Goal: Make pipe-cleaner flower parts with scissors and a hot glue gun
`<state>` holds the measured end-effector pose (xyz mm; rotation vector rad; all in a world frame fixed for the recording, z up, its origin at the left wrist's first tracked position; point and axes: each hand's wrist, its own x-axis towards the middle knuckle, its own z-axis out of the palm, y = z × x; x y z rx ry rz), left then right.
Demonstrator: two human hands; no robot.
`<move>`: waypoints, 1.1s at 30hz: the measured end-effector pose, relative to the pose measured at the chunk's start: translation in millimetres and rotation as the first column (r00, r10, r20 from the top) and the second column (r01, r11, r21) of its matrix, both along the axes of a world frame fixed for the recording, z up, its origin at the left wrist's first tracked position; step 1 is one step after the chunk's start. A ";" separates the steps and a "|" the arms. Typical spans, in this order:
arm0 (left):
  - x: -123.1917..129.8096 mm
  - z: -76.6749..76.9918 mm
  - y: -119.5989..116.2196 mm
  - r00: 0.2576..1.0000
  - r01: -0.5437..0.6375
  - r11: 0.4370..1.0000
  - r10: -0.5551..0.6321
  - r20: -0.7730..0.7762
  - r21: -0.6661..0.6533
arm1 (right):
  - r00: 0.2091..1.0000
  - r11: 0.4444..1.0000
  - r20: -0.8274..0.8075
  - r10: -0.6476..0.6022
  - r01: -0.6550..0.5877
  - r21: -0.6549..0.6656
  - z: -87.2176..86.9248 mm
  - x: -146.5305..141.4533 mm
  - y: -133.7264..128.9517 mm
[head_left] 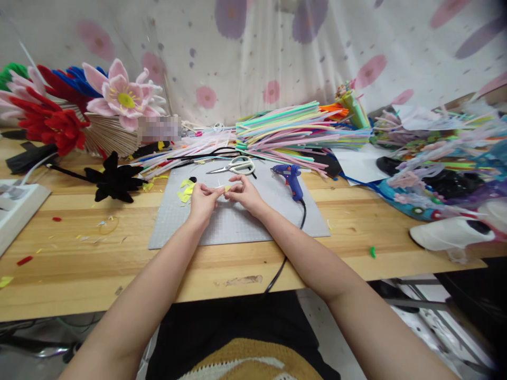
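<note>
My left hand [205, 200] is closed in a pinch over the grey cutting mat, with a thin white bit at its fingertips that is too small to name. Close beside it, my right hand [243, 194] pinches a small pale-yellow piece [227, 188], and the fingertips of both hands nearly meet. Yellow scraps [185, 191] lie on the cutting mat [174, 227] just left of my left hand. Beyond the hands rest scissors [236, 165] with pale handles. A blue hot glue gun [291, 179] lies on the mat to the right of my right hand.
Bundles of colored pipe cleaners [293, 129] line the back of the table. At left are a black fuzzy flower [113, 179], a pink flower [124, 97], red flowers [55, 124] and a white power strip [19, 211]. The glue gun's black cord [282, 266] crosses the front edge.
</note>
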<state>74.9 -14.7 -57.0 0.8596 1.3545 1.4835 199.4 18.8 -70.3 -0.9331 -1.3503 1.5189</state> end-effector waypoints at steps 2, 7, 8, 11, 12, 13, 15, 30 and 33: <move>0.1 0.6 -1.0 1.000 0.012 0.999 -0.012 -0.002 -0.030 | 1.000 1.000 0.000 -0.002 0.002 -0.004 -0.7 0.7 0.6; 0.7 3.8 -3.4 1.000 0.023 0.998 -0.023 -0.002 -0.054 | 1.000 1.000 0.001 0.006 -0.006 -0.015 -0.9 1.0 0.6; 0.6 4.0 -3.3 1.000 0.011 0.998 -0.011 -0.005 -0.056 | 1.000 1.000 0.007 0.011 -0.011 -0.011 -0.5 1.0 0.6; 0.1 3.6 -2.7 1.000 -0.018 0.997 0.017 -0.022 -0.072 | 1.000 1.000 0.006 -0.014 0.014 0.010 1.0 1.7 1.5; 0.0 3.4 -2.5 0.999 -0.018 0.997 0.016 -0.032 -0.076 | 0.999 0.999 0.001 -0.037 0.037 0.020 1.4 2.1 2.0; 0.0 3.2 -2.4 0.999 -0.015 0.997 0.012 -0.043 -0.080 | 0.998 0.998 -0.005 -0.061 0.061 0.032 1.8 2.4 2.6; 0.2 3.4 -2.5 0.998 -0.007 0.996 0.002 -0.060 -0.084 | 0.996 0.994 -0.015 -0.092 0.093 0.062 1.9 3.0 3.6; -0.8 -2.0 0.1 0.997 -0.064 0.997 0.062 -0.053 -0.035 | 0.997 0.991 -0.034 -0.075 0.079 0.108 -0.8 2.2 4.3; 0.1 -0.8 -0.5 0.995 -0.072 0.997 0.070 -0.065 -0.034 | 0.996 0.993 -0.048 -0.071 0.075 0.094 -1.1 2.0 4.5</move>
